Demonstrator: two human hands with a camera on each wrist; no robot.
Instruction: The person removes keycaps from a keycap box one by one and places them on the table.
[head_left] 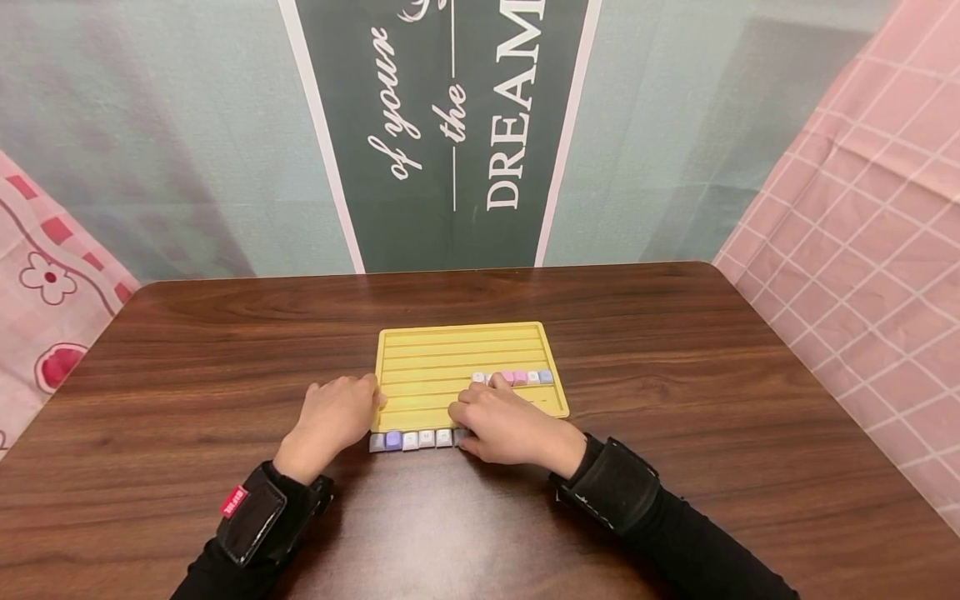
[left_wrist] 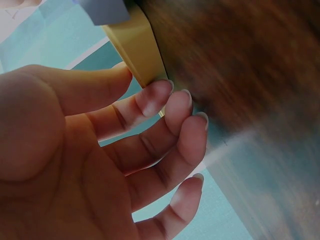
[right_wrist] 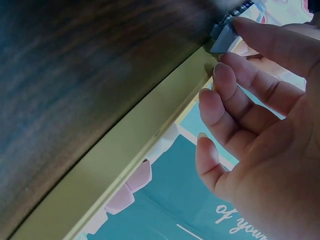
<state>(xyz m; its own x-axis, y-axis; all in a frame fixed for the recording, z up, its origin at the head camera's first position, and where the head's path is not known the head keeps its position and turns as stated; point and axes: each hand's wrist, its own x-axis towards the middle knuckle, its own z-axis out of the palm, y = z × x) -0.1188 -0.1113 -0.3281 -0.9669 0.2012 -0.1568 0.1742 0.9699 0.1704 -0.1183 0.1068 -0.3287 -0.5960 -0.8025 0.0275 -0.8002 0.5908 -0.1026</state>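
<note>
On a brown surface (head_left: 675, 350), a yellow tray (head_left: 423, 367) is bordered on the near side by a left-to-right keycap row (head_left: 426, 439). The tray's left edge is pinched by the left hand (head_left: 337, 412); at the row's right end, a grey keycap (right_wrist: 226, 39) is pinched by the nearer, right hand (head_left: 510, 425).

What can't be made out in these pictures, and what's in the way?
Head: markings on the square white keycaps in the nearest row; too small.
Head: part of the yellow ridged tray; the right hand covers it.
Left wrist: the greyish angular keycap's full shape; top edge cuts it.
</note>
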